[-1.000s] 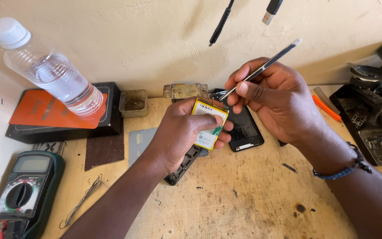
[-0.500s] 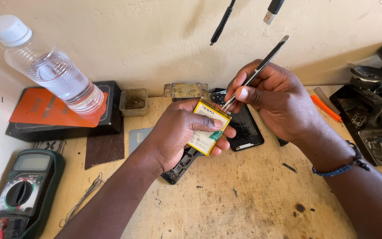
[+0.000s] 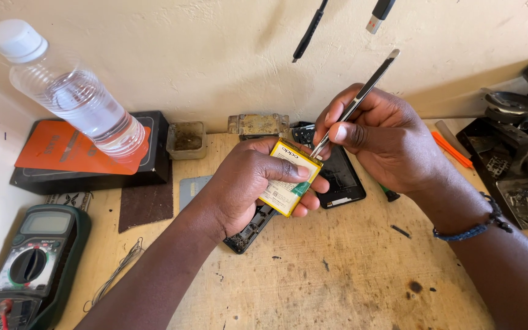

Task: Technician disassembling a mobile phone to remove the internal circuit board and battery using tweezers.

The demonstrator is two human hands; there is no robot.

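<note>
My left hand [image 3: 249, 183] grips a flat phone battery [image 3: 288, 182] with a yellow edge and white label, lifted over the wooden bench. My right hand [image 3: 386, 137] holds thin metal tweezers [image 3: 357, 102] like a pen, their tips touching the battery's top right corner. Under my left hand lies a dark opened phone frame [image 3: 249, 229]. A black phone part [image 3: 340, 177] lies flat just right of the battery, partly hidden by my right hand.
A clear water bottle [image 3: 71, 98] leans over an orange-and-black box [image 3: 87, 156] at left. A green multimeter [image 3: 29, 266] sits at the lower left. Small trays [image 3: 187, 139] stand by the wall. Black tools and parts [image 3: 520, 165] crowd the right edge. Cables [image 3: 310, 27] hang above.
The tweezers have swung more upright and their tips stay at the battery's corner. My left hand has shifted slightly, tilting the battery.
</note>
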